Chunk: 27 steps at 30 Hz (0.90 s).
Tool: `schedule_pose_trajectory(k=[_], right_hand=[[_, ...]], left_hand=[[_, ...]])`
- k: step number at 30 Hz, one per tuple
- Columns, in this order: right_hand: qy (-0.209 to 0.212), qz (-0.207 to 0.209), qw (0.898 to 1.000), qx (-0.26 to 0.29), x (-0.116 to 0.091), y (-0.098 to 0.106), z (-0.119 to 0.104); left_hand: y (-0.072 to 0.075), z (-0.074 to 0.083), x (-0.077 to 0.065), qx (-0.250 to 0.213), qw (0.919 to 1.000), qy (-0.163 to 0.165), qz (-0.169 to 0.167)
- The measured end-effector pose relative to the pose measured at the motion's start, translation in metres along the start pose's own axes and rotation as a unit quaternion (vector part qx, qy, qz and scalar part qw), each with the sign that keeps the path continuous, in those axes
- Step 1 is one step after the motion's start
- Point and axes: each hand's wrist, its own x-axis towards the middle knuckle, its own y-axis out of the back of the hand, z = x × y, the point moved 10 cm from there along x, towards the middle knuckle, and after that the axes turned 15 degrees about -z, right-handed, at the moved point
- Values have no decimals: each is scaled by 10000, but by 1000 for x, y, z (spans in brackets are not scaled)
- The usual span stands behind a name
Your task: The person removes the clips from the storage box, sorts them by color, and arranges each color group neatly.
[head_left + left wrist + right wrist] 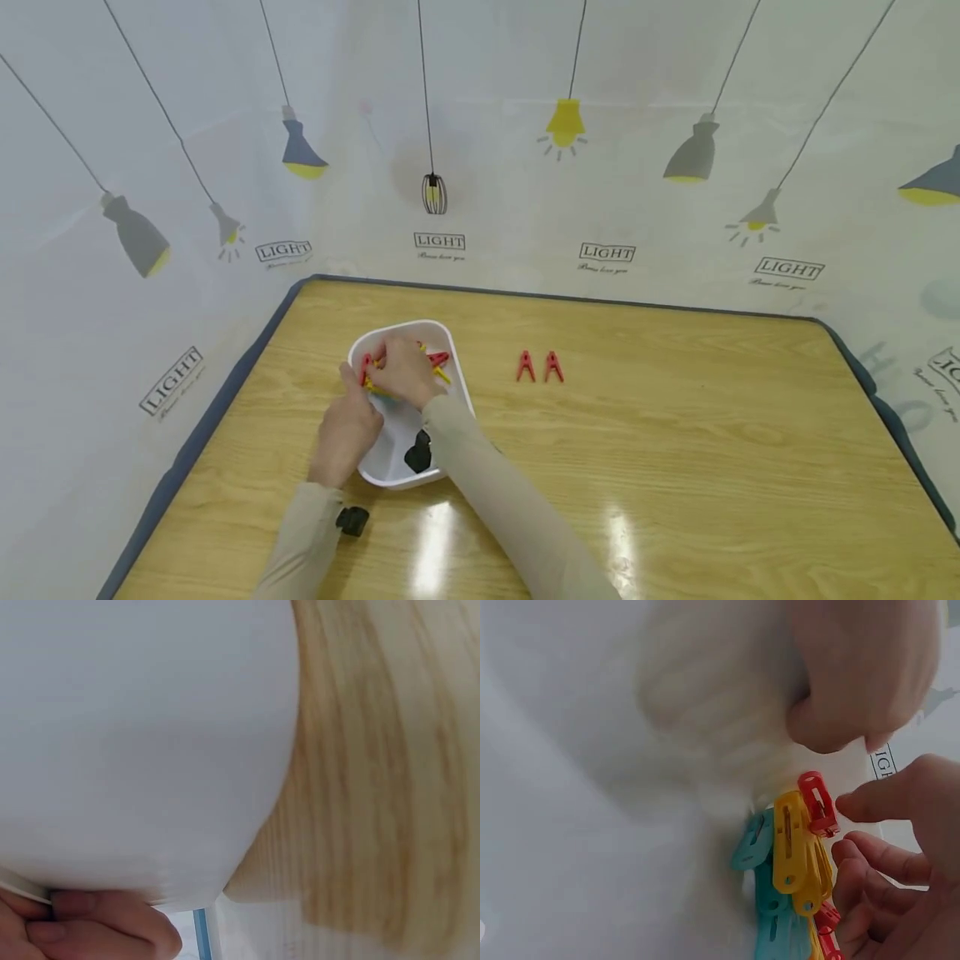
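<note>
A white tray point(399, 450) sits on the table with a pile of red, yellow and teal plastic clothespins at its far end. My left hand point(347, 432) grips the tray's left rim, its curled fingers point(112, 919) against the wall in the left wrist view. Inside the tray, my right hand point(405, 371) reaches over the pile. Its thumb and fingers stand apart in the right wrist view, the tips close to a red clothespin point(819, 804). Yellow clothespins point(789, 844) and teal clothespins point(771, 900) lie beside that red one. The right hand hides part of the pile in the head view.
Two red clothespins point(540, 367) lie side by side to the right of the tray. The wooden table point(675, 433) is bordered by a dark blue edge point(562, 297), with a white lamp-print sheet point(510, 183) behind it. Each wrist carries a small black camera point(352, 521).
</note>
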Motion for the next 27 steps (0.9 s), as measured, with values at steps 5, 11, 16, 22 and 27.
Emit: schedule_pose_trajectory(k=[5, 11, 16, 22, 27], right_hand=[[-110, -141, 9992, -351, 1, -1, -2], [-337, -239, 9978, -510, 3, -3, 2], [-386, -263, 9976, -515, 2, -5, 4], [-400, -253, 9982, -373, 0, -6, 6], [-456, -95, 9989, -57, -1, -5, 8]], left_hand=[[4, 2, 1, -53, 10000, -28, 46], [6, 5, 1, 5, 9999, -120, 122], [5, 3, 1, 1, 9999, -92, 97], [1, -1, 1, 18, 10000, 66, -26], [0, -3, -1, -24, 9999, 85, -91]])
